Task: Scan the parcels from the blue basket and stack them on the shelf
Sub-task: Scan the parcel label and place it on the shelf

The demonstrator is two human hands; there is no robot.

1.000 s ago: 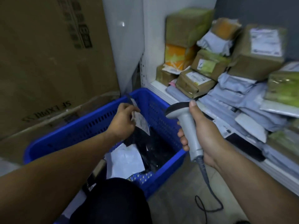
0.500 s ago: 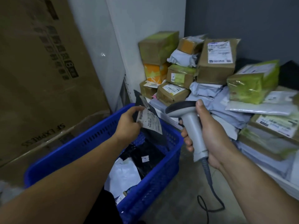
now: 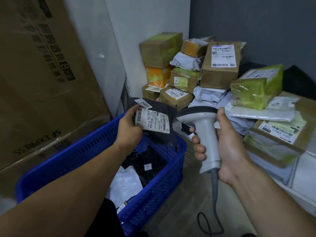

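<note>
- On your far left, a big brown box [image 3: 42, 79] stands by the white wall. It has "SF EXPRESS" printed on it.
- The blue basket [image 3: 89, 151] sits on the floor, just in front of that box. A white bag [image 3: 126, 183] and some black bags [image 3: 148, 161] lie inside it.
- Your left hand [image 3: 129, 132] is up over the far end of the basket. Its grip is closed on a dark parcel [image 3: 160, 106]. Your thumb is on top at the left edge, and your other fingers are hidden under the parcel.
- The parcel is up in the air above the far end of the basket. Its lower end hangs down near the rim.
- A white label [image 3: 152, 121] on the parcel faces up at you. A small sticker [image 3: 143, 103] that says "2003" sits by the top left corner.
- The grey scanner [image 3: 205, 134] is just to the right of the parcel. Its dark head points left at the parcel. The two are very close, but you cannot tell if they touch.
- Your right hand [image 3: 227, 147] is wrapped round the scanner handle. Its grip is closed tight, with your thumb up by the scanner's head and your fingers curled round the front.
- A cable [image 3: 215, 202] hangs from the bottom of the scanner and loops on the floor.
- On your right is a low white shelf [image 3: 306, 168]. A pile [image 3: 220, 65] of parcels lies on it, reaching back to the corner of the wall. It has brown boxes, boxes with green tape and grey bags.
</note>
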